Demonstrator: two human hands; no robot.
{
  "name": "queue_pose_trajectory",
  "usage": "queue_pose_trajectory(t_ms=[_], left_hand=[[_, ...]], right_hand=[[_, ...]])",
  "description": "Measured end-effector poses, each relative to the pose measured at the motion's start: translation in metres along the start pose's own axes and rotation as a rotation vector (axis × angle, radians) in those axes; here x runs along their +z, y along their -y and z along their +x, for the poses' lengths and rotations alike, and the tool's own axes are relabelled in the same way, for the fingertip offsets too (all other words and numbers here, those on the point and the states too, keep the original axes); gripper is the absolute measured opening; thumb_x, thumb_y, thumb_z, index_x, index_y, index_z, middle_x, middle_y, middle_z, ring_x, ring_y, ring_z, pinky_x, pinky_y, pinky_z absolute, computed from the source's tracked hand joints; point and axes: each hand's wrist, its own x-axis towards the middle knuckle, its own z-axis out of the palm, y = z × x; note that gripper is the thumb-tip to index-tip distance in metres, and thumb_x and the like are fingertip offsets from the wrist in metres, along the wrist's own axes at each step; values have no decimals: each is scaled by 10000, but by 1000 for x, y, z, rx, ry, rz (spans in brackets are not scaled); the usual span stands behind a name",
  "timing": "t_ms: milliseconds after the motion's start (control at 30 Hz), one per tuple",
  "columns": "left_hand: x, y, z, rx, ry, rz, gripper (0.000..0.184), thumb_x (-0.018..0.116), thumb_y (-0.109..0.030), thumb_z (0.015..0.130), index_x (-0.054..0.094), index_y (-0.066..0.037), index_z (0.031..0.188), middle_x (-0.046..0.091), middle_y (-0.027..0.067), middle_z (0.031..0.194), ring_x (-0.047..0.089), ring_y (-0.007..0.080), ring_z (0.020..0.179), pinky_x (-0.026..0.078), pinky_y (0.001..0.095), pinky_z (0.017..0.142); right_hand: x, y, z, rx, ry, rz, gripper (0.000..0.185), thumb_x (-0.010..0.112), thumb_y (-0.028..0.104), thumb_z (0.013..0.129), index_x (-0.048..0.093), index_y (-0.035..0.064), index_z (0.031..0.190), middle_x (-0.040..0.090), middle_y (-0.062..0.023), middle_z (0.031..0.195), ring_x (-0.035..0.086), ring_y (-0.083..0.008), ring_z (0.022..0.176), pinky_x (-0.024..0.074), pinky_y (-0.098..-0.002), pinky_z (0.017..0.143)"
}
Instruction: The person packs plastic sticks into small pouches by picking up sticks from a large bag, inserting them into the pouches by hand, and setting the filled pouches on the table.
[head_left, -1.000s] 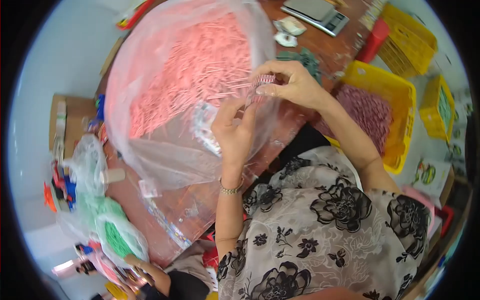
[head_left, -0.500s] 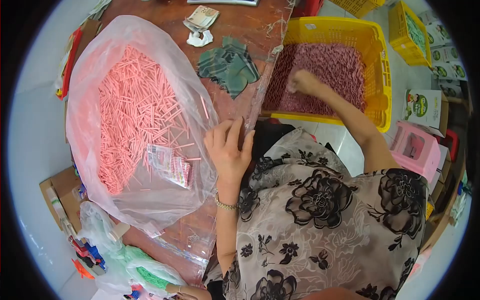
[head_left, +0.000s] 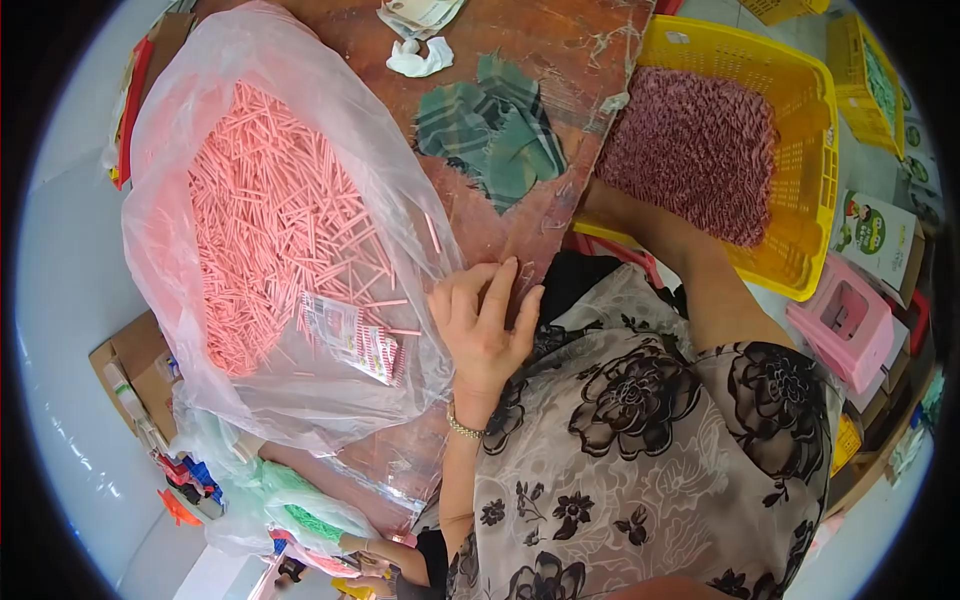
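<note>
Sticks (head_left: 280, 200) lie mostly loose beside packets (head_left: 350, 335). Left hand (head_left: 485, 335), grip apart, edges the bench (head_left: 470, 205) — right hand hidden, can't tell.

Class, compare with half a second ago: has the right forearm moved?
Yes. Judged against the yellow basket, the right forearm has shifted toward the table, its hand now out of sight.
</note>
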Motion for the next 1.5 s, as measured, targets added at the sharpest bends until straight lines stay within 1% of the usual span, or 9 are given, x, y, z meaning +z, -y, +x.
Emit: queue_pose_trajectory(t_ms=[467, 633, 733, 833, 933, 1100, 1167, 1267, 1500], left_hand=[[-12, 6, -15, 18, -87, -76, 383, 795, -137, 691, 682, -48, 1046, 600, 61, 994, 566, 260, 907, 410, 377, 774], [-6, 18, -18, -2, -165, -156, 350, 772, -126, 716, 670, -47, 1041, 598, 63, 979, 571, 260, 915, 410, 376, 767], [0, 21, -21, 16, -288, -225, 352, 760, -107, 722, 662, -48, 1055, 603, 72, 977, 577, 268, 930, 424, 383, 774], [-5, 21, -24, 11, -324, -155, 327, 720, -86, 747, 632, -19, 1055, 565, 101, 1002, 558, 294, 950, 435, 405, 803], [-20, 25, -25, -87, -380, -76, 322, 698, -70, 760, 624, -9, 1068, 567, 124, 1023, 566, 313, 949, 447, 411, 797], [-21, 33, -35, -198, -373, -54, 332, 700, -57, 776, 635, -15, 1098, 594, 159, 1098, 587, 337, 983, 473, 422, 851], [-26, 30, -43, -197, -381, -61, 326, 701, -49, 773, 637, -12, 1092, 599, 161, 1105, 589, 337, 990, 476, 420, 859], [-40, 27, -52, -185, -410, -71, 315, 706, -32, 765, 644, -11, 1073, 606, 153, 1092, 597, 328, 972, 482, 411, 845], [-60, 38, -66, -182, -468, -117, 281, 690, -3, 768, 630, -7, 1043, 599, 133, 1033, 605, 317, 930, 476, 396, 800]], right_hand=[[-44, -25, -27, 36, 222, 4, 265, 674, 239, 871, 704, -4, 972, 702, -123, 835, 682, -240, 749, 545, -352, 668], [-190, 39, -114, -23, 407, 522, 276, 676, 243, 885, 701, -12, 987, 705, -106, 831, 684, -215, 743, 544, -337, 658], [-292, 106, -190, -219, 512, 837, 267, 655, 249, 931, 701, -14, 939, 689, -37, 821, 649, -135, 726, 522, -287, 643], [-344, 156, -206, -517, 464, 795, 230, 654, 219, 919, 688, -5, 883, 680, -39, 801, 635, -131, 708, 509, -281, 648], [-366, 226, -160, -701, 67, 470, 183, 641, 165, 894, 651, -14, 853, 632, -75, 758, 620, -150, 711, 483, -308, 646], [-352, 342, -15, -1095, -704, -77, 135, 632, 105, 831, 651, 36, 947, 608, -133, 853, 626, -288, 789, 487, -382, 672], [-346, 376, 32, -1156, -694, -458, 134, 599, 115, 817, 624, 77, 943, 592, -116, 923, 632, -275, 896, 487, -416, 743], [-339, 401, 64, -1209, -643, -584, 100, 567, 138, 826, 629, 78, 876, 589, -106, 928, 615, -278, 935, 473, -435, 792], [-333, 416, 77, -1201, -667, -707, 135, 537, 164, 853, 617, 94, 935, 562, -76, 1050, 533, -227, 1094, 409, -411, 901]])
